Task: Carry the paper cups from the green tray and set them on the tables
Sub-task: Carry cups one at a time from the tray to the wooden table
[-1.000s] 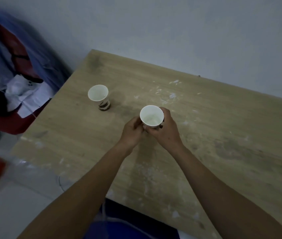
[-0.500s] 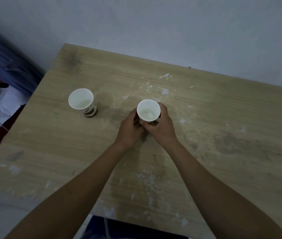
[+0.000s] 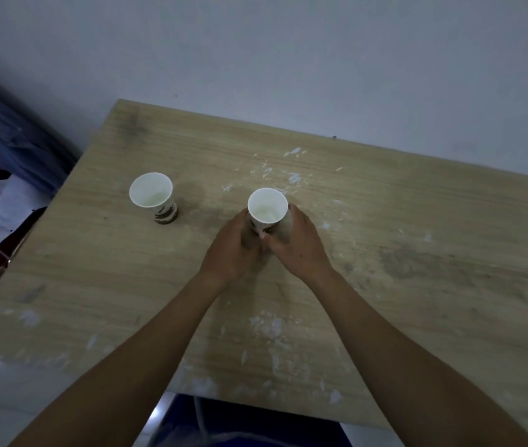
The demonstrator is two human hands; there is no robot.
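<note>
Grip of left hand and right hand wraps paper cup on table, second cup apart.

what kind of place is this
Likely a plain, dim back room or workroom: a white-flecked wooden table against a bare wall, clothes heaped beside it, plus a paper cup.

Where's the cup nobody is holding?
The free cup stands upright on the wooden table, near its left edge in the head view, left of and apart from the held cup.
</note>
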